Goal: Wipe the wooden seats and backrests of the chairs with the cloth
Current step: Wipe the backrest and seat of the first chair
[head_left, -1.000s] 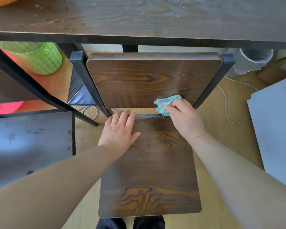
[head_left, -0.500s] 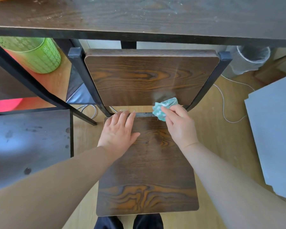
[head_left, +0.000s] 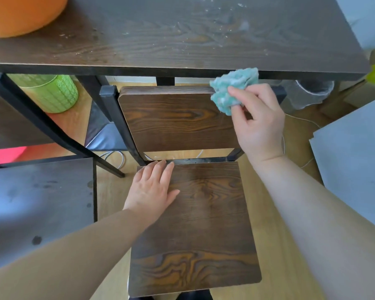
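A dark wooden chair stands below me, its seat [head_left: 204, 230] and backrest [head_left: 171, 120] on a black metal frame. My right hand [head_left: 258, 120] grips a crumpled teal cloth [head_left: 230, 89] at the top right corner of the backrest. My left hand [head_left: 152, 189] lies flat, fingers straight, on the rear left part of the seat.
A dark wooden table [head_left: 182, 35] spans the top, its edge just behind the backrest, with an orange object [head_left: 20, 11] on its left. A second chair seat [head_left: 37, 204] is at left. A green bin [head_left: 50, 92], a grey bin [head_left: 312, 94], a white cable [head_left: 301, 122] and grey boards [head_left: 359, 161] sit on the floor.
My right hand has lifted the cloth from the lower edge of the backrest up to its top right corner. My left hand has stayed on the seat.
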Motion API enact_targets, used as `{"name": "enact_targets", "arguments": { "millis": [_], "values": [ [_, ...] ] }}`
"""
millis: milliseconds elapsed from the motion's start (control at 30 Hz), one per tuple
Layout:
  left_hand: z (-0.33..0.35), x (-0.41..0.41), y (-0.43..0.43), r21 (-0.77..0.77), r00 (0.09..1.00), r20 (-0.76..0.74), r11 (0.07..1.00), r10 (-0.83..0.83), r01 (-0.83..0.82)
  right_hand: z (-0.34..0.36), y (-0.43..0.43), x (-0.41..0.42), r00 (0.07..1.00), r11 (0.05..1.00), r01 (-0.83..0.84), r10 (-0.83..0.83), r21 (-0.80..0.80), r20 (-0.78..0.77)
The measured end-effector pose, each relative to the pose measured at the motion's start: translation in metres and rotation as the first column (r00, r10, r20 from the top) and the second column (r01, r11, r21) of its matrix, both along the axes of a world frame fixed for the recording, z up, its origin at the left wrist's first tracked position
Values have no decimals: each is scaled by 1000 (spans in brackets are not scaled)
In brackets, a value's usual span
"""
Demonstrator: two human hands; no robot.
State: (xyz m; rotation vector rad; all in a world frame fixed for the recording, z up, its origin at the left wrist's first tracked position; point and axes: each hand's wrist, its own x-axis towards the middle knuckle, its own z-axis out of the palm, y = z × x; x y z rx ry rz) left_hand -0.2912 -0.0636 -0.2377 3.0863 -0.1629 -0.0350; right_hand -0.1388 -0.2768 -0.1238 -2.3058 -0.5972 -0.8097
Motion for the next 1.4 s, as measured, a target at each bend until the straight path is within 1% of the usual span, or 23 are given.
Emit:
{"name": "enact_targets", "arguments": {
  "millis": [100,167,267,367,467,633,700,833,900,967,1067,1167,1333,1400],
  "values": [
    [-4,-2,3,9,1000,-1,1000,3,-3,-18,-2,-4,999,996,-14,10,-89,-45],
    [-8,-3,4,11,1000,-20,1000,9,-9,-38,-5,-10,994,990,-37,22,-137,-105],
    [-13,-4,4,12,999,-50,1000,20,-19,-76,-9,-24,961,978,-86,31,-189,-275],
    [-19,-4,2,19,996,-87,999,27,-26,-115,-14,-39,905,969,-85,-23,-233,-426],
    [-25,-6,2,25,993,-115,999,34,-31,-143,-15,-48,850,968,-36,-101,-248,-517],
    [-24,-8,5,17,991,-121,999,49,-47,-148,-9,-54,811,978,42,-152,-202,-565],
    [-19,-7,7,17,992,-119,999,49,-47,-139,-5,-58,818,985,68,-147,-161,-556],
    [-7,-4,9,-7,995,-85,998,54,-55,-101,7,-72,837,977,205,-147,52,-528],
    [-1,-2,10,-9,997,-64,998,54,-54,-74,16,-75,879,966,219,-133,139,-458],
    [3,-1,12,-14,998,-37,999,45,-46,-46,25,-70,930,969,182,-113,169,-350],
    [9,0,17,-12,999,-18,1000,28,-29,-13,41,-51,969,978,129,-89,166,-229],
    [11,1,23,-7,999,-18,1000,28,-28,3,57,-32,985,990,93,-75,109,-156],
    [12,1,28,-11,998,-47,999,37,-38,-13,65,-28,989,998,66,-62,18,-134],
    [10,0,28,-17,997,-66,999,36,-37,-33,64,-34,985,999,38,-40,-19,-167]
  ]
}}
